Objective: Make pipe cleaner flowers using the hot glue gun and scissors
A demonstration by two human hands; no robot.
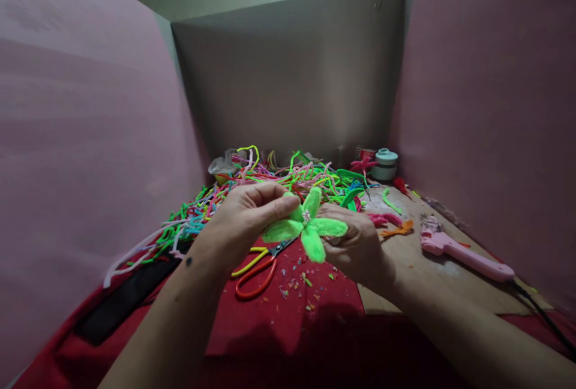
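Observation:
A bright green pipe-cleaner flower (pixel 314 244) with long petals and a small pale pink centre is held up above the red cloth. My left hand (pixel 254 209) pinches one upper-left petal between thumb and fingers. Behind the flower, on its right side, my right hand (pixel 353 242) is closed; its fingertips are mostly hidden by the petals, and it seems to grip the flower from the back. Below the flower lie scissors (pixel 257 275) with one red and one yellow handle, their blades partly covered by it.
A heap of coloured pipe cleaners (pixel 310 176) spreads across the back. On the board (pixel 405 293) at right lies a pink corded hot tool (pixel 468 257). A pale blue-green jar (pixel 386 165) stands behind it. A dark flat phone-like object (pixel 123 302) lies left. Fluff scraps (pixel 308 284) dot the cloth.

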